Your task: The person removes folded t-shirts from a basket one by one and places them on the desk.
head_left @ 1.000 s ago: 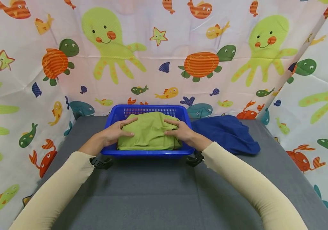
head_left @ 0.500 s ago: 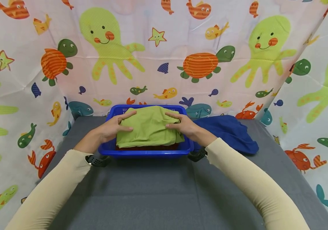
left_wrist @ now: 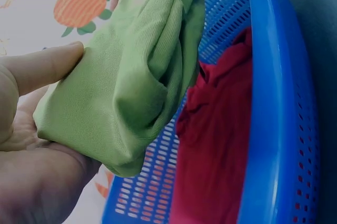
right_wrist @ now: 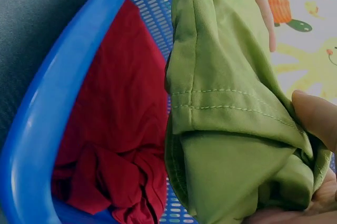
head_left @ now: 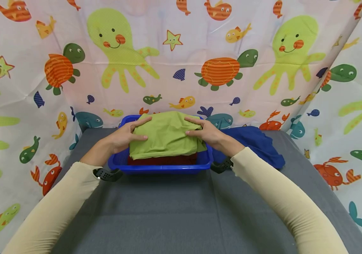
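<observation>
Between my two hands is a folded green garment (head_left: pixel 165 134) with a double-stitched hem, held up over a blue plastic basket (head_left: pixel 162 168). My left hand (head_left: pixel 122 137) grips its left end, thumb in front, the other fingers behind and below. At the opposite end my right hand (head_left: pixel 211 134) holds it the same way; the hem and loose folds (right_wrist: pixel 231 103) show close to that thumb in the right wrist view. Under it, a dark red garment (left_wrist: pixel 218 145) lies in the basket, folded and somewhat bunched at one end.
A crumpled dark blue cloth (head_left: pixel 254 144) lies on the table to the right of the basket, partly behind my right forearm. The grey-covered table (head_left: pixel 162 211) meets curtains (head_left: pixel 174 84) printed with sea animals at the back and both sides.
Both hands have raised the green garment from inside the basket, up and slightly away from me. The red garment beneath has come into view.
</observation>
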Motion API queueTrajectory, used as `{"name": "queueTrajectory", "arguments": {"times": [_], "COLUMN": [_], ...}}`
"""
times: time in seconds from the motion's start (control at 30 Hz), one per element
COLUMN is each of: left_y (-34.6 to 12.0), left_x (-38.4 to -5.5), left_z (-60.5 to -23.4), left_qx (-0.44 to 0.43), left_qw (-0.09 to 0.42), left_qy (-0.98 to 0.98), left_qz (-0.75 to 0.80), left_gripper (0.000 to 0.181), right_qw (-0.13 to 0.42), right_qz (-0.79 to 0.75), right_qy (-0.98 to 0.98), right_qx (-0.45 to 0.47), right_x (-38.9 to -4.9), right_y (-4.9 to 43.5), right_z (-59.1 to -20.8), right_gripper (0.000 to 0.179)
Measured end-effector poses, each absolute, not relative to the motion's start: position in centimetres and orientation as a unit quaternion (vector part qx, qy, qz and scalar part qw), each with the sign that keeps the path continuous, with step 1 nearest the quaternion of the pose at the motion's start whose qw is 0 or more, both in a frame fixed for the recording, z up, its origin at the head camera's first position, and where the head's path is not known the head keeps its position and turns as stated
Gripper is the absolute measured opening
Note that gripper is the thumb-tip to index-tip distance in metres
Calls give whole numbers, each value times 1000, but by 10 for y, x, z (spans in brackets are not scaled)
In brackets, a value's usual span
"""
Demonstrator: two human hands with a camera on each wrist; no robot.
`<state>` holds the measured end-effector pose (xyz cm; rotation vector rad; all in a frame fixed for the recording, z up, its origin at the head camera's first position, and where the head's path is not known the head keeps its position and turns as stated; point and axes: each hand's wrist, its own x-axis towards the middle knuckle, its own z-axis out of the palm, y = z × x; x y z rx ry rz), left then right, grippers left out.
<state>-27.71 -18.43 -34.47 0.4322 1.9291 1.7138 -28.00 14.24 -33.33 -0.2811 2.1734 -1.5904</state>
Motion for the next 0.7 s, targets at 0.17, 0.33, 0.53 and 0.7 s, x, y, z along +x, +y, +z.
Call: {"name": "queueTrajectory", "arguments": {"times": [0.17,0.33,0.53,0.7], "left_y": [-179,-172,-159,-146], "left_x": [-276,-270,-266,-263], "left_z": [-340,-335,-331,-327], "left_qx": [166,164,161,164], "left_qw": [260,262,263,261], "left_qy": [708,702,691,690], "left_qz": [636,642,654,655], "left_gripper": [80,81,81,80], "right_qw": [209,210,214,211], "right_qz": [-574,-576,-579,-581], "right_qy": [785,783,779,779], "right_qx": [-101,-103,-108,-106], "right_x": [-276,-272,-269,-267], "right_y": [147,154,167,180], "right_z": [-329,-324,-319,-317], "right_gripper": [67,67,68,67]}}
